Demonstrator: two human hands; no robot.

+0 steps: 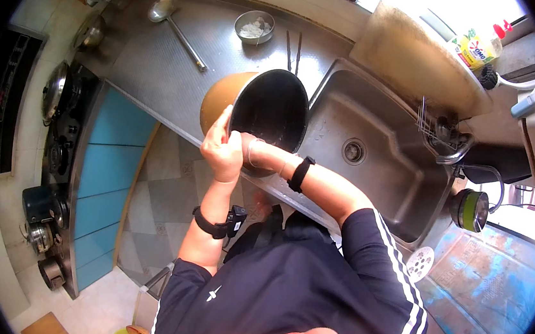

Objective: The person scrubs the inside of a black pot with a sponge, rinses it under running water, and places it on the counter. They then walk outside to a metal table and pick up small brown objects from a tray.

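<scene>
A deep round pot [273,105], tan outside and dark inside, is tilted on its side at the counter's front edge, its mouth towards the sink [385,144]. My left hand [223,148] grips its near rim, thumb showing and fingers along the outer wall. My right arm crosses over to the same part of the pot; my right hand [248,147] is mostly hidden behind the left thumb and the wrist, so its fingers cannot be made out. Behind the pot lie a metal ladle [183,40], a metal bowl [254,27] holding white lumps, and a pair of dark chopsticks [294,52].
A worn board [404,54] leans behind the sink. To the right are a wire rack [428,124], a faucet [500,184] and a green-banded metal container [470,209]. A stove [65,138] with several pots runs along the left. A detergent bottle [477,49] stands by the window.
</scene>
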